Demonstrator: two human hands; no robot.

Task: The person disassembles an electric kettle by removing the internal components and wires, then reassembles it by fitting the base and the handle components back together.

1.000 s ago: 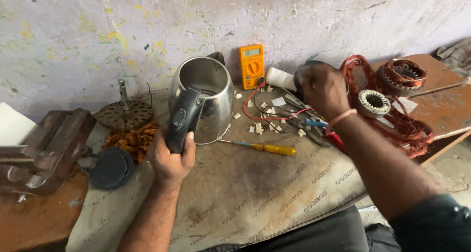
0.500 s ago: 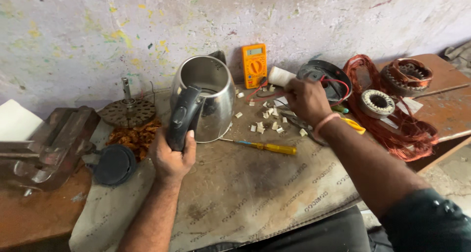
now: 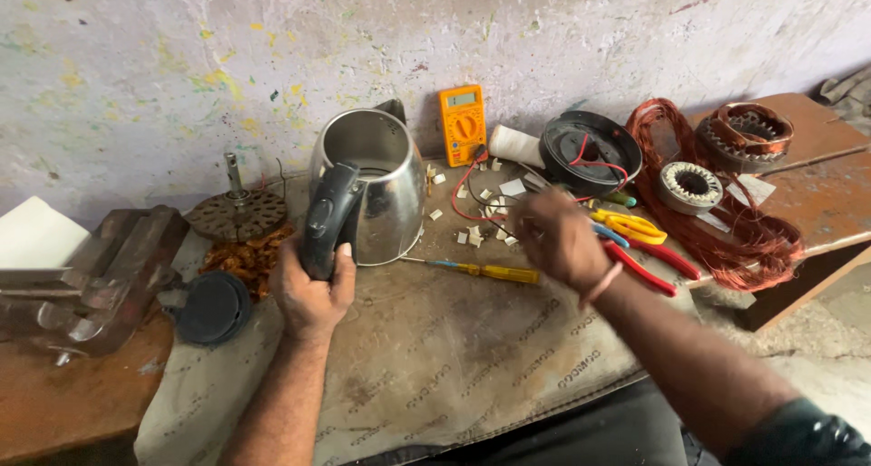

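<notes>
Steel kettle [image 3: 374, 183] stands upright on the cloth-covered bench [image 3: 435, 357], lid off, near the wall. The left hand [image 3: 310, 289] is closed around its black handle [image 3: 327, 216], steadying it. The right hand [image 3: 558, 239] hovers blurred over the scattered white scraps [image 3: 481, 221] and red wires [image 3: 472, 189], just right of the kettle; whether it grips anything cannot be told. A screwdriver [image 3: 485, 269] with a yellow handle lies on the cloth between the two hands. Red pliers [image 3: 649, 262] and yellow-handled cutters [image 3: 631, 224] lie just beyond the right hand. An orange meter [image 3: 462, 124] leans on the wall behind.

Judgement: the step in hand is fetching a tool while the kettle is held. The next move calls for a firm pick-up from the clutter without snagging the wires.
</notes>
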